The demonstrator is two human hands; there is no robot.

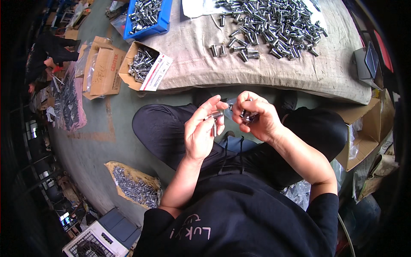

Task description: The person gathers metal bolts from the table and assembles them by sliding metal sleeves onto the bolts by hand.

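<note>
Above my lap, my left hand (199,136) is closed around a couple of short shiny metal cylinders (217,115); one lies across the fingers and another points down by the palm. Just right of it, my right hand (264,116) has its fingers curled over several dark, shiny metal pieces (249,116), partly hidden by the fingers. Between the hands shows a bit of clear plastic (230,104), close to the right fingertips. Ahead, a large pile of flanged metal cylinders (278,30) lies on a cloth-covered surface (201,55), with a few standing upright at its near left edge.
A blue bin (162,28) and an open carton (128,79), both with metal parts, stand left of the cloth. Small parts lie on a brown sheet (112,166) at lower left. Another carton (367,141) is at right. Far left, a person (47,55) bends over parts.
</note>
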